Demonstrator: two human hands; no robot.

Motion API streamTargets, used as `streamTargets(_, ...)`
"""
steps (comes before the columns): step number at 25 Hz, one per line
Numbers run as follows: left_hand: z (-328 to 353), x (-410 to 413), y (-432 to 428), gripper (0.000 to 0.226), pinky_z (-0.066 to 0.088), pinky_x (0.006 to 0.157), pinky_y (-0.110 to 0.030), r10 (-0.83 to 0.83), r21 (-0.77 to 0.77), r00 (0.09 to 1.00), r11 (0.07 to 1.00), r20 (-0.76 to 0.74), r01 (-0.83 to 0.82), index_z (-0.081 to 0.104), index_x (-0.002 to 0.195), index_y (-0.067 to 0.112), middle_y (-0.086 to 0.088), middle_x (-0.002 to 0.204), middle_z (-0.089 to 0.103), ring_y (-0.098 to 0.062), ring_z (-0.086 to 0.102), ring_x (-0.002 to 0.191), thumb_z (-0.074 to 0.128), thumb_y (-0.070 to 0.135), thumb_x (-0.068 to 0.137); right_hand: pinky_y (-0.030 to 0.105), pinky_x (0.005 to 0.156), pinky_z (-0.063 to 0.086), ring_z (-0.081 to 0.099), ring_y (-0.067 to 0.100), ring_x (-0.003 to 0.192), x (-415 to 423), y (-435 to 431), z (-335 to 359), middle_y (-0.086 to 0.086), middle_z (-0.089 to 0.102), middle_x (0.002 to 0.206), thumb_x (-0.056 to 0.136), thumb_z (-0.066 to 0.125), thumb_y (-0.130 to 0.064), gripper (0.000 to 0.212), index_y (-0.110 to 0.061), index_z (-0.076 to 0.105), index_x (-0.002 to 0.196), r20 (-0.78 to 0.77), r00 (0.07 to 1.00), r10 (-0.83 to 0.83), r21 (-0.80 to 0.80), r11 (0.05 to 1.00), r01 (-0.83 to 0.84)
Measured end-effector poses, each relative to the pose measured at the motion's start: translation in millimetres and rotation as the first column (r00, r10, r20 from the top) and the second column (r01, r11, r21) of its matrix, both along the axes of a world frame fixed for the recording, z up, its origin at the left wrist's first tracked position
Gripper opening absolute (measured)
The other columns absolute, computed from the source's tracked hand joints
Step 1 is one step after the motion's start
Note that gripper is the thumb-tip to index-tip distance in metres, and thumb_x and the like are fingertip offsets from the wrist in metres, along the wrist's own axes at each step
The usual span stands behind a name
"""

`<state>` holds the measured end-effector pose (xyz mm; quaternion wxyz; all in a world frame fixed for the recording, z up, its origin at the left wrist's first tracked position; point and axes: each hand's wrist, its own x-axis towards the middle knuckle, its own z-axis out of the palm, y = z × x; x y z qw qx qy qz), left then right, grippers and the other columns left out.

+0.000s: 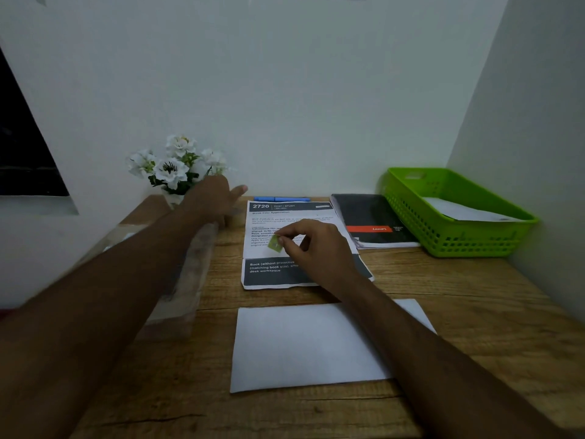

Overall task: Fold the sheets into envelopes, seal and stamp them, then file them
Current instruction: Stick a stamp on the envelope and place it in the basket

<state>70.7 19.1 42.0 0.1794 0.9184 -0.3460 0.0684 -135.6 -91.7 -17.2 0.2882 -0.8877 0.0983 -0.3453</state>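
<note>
Pinching a small green stamp, the right grip was held above the printed sheet at mid-bench. The white envelope lay toward the front edge, long axis crosswise, nearer it than the outstretched left grip.

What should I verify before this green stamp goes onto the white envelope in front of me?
1. Stamp held: ok. The right hand pinches the green stamp above the printed sheet.
2. Envelope in reach: ok. The white envelope lies flat on the desk, nearer than the printed sheet.
3. Envelope sealed: cannot tell. Only a plain white face shows.
4. Steadying hand: not ok. The left hand reaches away toward the flowers.
5. Filing basket: ok. The green basket stands open at the right, with white paper inside.
</note>
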Motion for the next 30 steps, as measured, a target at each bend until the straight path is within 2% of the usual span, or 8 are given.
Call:
streamTargets(2, 1.5, -7.8, 8.2, 0.054, 0.044, 0.061, -0.036, -0.012, -0.217, 0.999, 0.976, -0.038, 0.004, 0.055, 0.063, -0.002, -0.012, 0.056, 0.05, -0.027, 0.052, 0.057, 0.048, 0.041, 0.095, 0.025, 0.07, 0.05, 0.056, -0.001, 0.064, 0.3, -0.2, -0.8, -0.015, 0.073, 0.098, 0.088, 0.067, -0.031, 0.013, -0.031, 0.074, 0.099, -0.001, 1.0, -0.002, 0.007, 1.0, 0.002)
streamTargets(5, -4.2, -25.6, 25.2, 0.043, 0.046, 0.059, -0.038, -0.078, -0.373, 0.997, 0.926, -0.021, 0.065, 0.059, 0.063, -0.01, -0.016, 0.052, 0.052, -0.026, 0.048, 0.047, 0.053, 0.021, 0.092, 0.028, 0.071, 0.053, 0.06, 0.003, 0.063, -0.1, 0.3, -1.1, -0.02, 0.069, 0.092, 0.088, 0.068, -0.031, 0.016, -0.032, 0.072, 0.103, -0.011, 1.0, -0.003, 0.012, 1.0, 0.003)
streamTargets(8, -20.4, -52.3, 40.7, 0.028, 0.05, 0.062, -0.041, -0.115, -0.395, 0.992, 0.915, -0.058, 0.083, 0.066, 0.071, -0.004, -0.018, 0.064, 0.062, -0.025, 0.057, 0.056, 0.058, 0.016, 0.089, 0.033, 0.071, 0.055, 0.063, 0.009, 0.063, -1.0, 0.0, 0.3, -0.027, 0.063, 0.084, 0.087, 0.069, -0.031, 0.013, -0.033, 0.071, 0.1, -0.025, 1.0, 0.006, 0.043, 0.999, -0.005)
streamTargets(11, -36.9, -88.2, 48.2, 0.008, 0.047, 0.062, -0.026, -0.204, -0.371, 0.978, 0.913, -0.049, 0.171, 0.071, 0.085, 0.01, -0.003, 0.079, 0.067, -0.007, 0.057, 0.067, 0.067, 0.017, 0.084, 0.037, 0.07, 0.055, 0.061, 0.009, 0.062, -2.5, -0.2, 1.2, -0.019, 0.071, 0.089, 0.089, 0.068, -0.028, 0.009, -0.03, 0.073, 0.096, -0.02, 0.999, 0.028, 0.061, 0.998, -0.027)
streamTargets(14, -42.2, -113.1, 52.0, 0.027, 0.051, 0.068, -0.023, -0.226, -0.434, 0.966, 0.888, -0.129, 0.15, 0.067, 0.105, 0.014, 0.002, 0.091, 0.065, -0.005, 0.059, 0.079, 0.073, 0.023, 0.08, 0.035, 0.068, 0.056, 0.063, 0.012, 0.067, -6.3, 6.2, 4.4, -0.008, 0.074, 0.096, 0.091, 0.065, -0.024, 0.014, -0.024, 0.074, 0.101, 0.025, 0.997, 0.069, 0.056, 0.996, -0.07)
streamTargets(20, -23.9, -143.3, 64.2, 0.009, 0.052, 0.058, -0.023, -0.301, -0.616, 0.917, 0.784, -0.261, 0.082, 0.073, 0.089, 0.007, -0.005, 0.077, 0.071, -0.012, 0.066, 0.065, 0.07, 0.014, 0.083, 0.03, 0.059, 0.055, 0.064, 0.012, 0.055, -22.6, 24.5, 28.7, 0.003, 0.075, 0.089, 0.091, 0.066, -0.013, 0.015, -0.017, 0.074, 0.102, 0.091, 0.979, 0.18, 0.117, 0.975, -0.19)
streamTargets(24, -13.0, -168.7, 68.8, 0.007, 0.047, 0.047, -0.015, -0.419, -0.665, 0.826, 0.743, -0.378, 0.073, 0.072, 0.08, 0.009, -0.005, 0.072, 0.071, -0.009, 0.064, 0.054, 0.067, 0.012, 0.085, 0.015, 0.05, 0.046, 0.061, 0.006, 0.05, -55.3, 23.7, 37.3, -0.006, 0.073, 0.072, 0.085, 0.071, -0.007, 0.017, -0.017, 0.074, 0.099, 0.191, 0.961, 0.198, 0.319, 0.914, -0.251)
streamTargets(30, -14.6, -218.9, 53.8, 0.01, 0.051, 0.053, -0.018, -0.58, -0.694, 0.631, 0.714, -0.515, 0.089, 0.073, 0.087, 0.007, -0.004, 0.073, 0.074, -0.009, 0.064, 0.056, 0.064, 0.013, 0.087, 0.018, 0.046, 0.043, 0.06, 0.006, 0.052, -121.4, 10.5, 31.3, -0.003, 0.074, 0.07, 0.084, 0.073, -0.011, 0.01, -0.02, 0.076, 0.087, 0.205, 0.967, 0.15, 0.592, 0.768, -0.245)
